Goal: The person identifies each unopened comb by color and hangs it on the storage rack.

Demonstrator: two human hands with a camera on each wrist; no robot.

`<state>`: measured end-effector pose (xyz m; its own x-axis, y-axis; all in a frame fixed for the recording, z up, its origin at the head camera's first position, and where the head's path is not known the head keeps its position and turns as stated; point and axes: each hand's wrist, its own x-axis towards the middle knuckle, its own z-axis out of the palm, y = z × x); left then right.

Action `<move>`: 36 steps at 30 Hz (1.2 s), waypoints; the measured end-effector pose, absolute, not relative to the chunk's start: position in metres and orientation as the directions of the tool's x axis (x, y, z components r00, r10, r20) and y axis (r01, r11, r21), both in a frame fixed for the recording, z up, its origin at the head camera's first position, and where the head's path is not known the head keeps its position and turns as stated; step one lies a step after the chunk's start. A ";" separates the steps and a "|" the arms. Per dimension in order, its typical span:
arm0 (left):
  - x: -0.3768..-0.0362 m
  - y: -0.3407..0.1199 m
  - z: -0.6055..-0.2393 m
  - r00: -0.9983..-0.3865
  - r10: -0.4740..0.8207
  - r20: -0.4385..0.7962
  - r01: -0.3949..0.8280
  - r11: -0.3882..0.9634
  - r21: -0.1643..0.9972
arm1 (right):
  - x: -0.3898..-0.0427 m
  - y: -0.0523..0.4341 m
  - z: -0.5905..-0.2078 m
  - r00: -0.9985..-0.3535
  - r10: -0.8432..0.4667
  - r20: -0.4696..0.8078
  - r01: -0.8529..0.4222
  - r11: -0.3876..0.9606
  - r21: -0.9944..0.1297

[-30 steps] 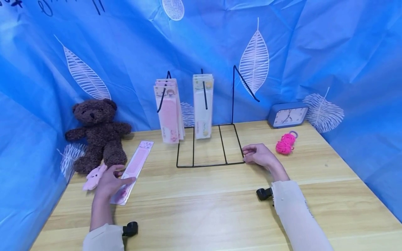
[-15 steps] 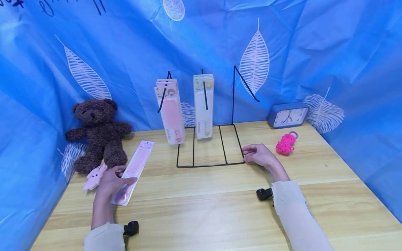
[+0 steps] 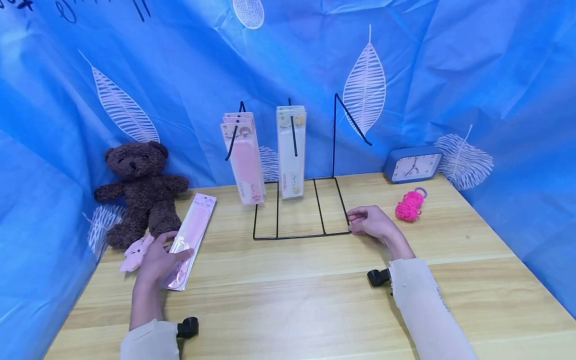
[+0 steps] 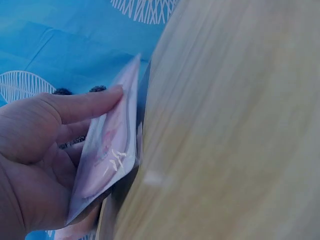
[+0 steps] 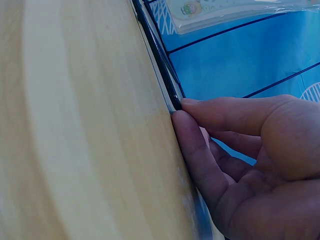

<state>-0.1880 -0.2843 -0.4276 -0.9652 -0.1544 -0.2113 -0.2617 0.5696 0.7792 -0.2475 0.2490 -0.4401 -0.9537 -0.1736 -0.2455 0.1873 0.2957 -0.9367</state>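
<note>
Head view: a person sits at a wooden table [image 3: 315,295] against a blue leaf-printed backdrop. The left hand [image 3: 157,260] grips the near end of a packaged pink comb [image 3: 191,240], thumb on top and fingers underneath. Compared with a moment ago, the pack's near end has come up off the table and the whole pack has shifted slightly toward the far side (the lift has only just begun). The right hand [image 3: 371,222] has not moved: its fingertips pinch the near right corner of a black wire display rack [image 3: 299,210], steadying it. Two hooks of the rack carry hanging comb packs [image 3: 245,157], pink on the left and pale on the right; the right hook is bare. A brown teddy bear [image 3: 139,190] sits far left, and a blue clock [image 3: 411,165] and pink cord bundle [image 3: 408,206] sit far right.

Left wrist view: the thumb [image 4: 82,105] lies along the pack's upper face, and the fingers curl beneath it, clamping it firmly.

Right wrist view: thumb and forefinger [image 5: 192,145] close together on the rack's wire corner, against the tabletop.
</note>
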 end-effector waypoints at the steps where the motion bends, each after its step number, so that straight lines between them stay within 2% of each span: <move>1: -0.188 -0.285 -0.427 -0.964 -0.154 -0.217 -0.266 0.564 0.782 | -0.248 0.249 -0.440 -0.953 -0.174 -0.246 0.188 0.295 -0.937; 15: -0.185 -0.278 -0.408 -0.983 -0.159 -0.096 -0.169 0.553 0.816 | -0.248 0.249 -0.441 -0.953 -0.177 -0.246 0.189 0.290 -0.938; 22: -0.182 -0.273 -0.394 -0.987 -0.159 -0.033 -0.104 0.465 0.879 | -0.248 0.250 -0.441 -0.954 -0.170 -0.247 0.187 0.307 -0.933; 36: -0.172 -0.261 -0.358 -0.977 -0.174 0.120 0.003 0.556 0.831 | -0.249 0.250 -0.442 -0.953 -0.170 -0.251 0.194 0.296 -0.935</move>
<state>-0.1724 -0.2614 -0.3579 -0.9774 -0.1738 0.1200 0.0031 0.5562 0.8311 -0.2491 0.2499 -0.4419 -0.9529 -0.1696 -0.2514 0.1940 0.2962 -0.9352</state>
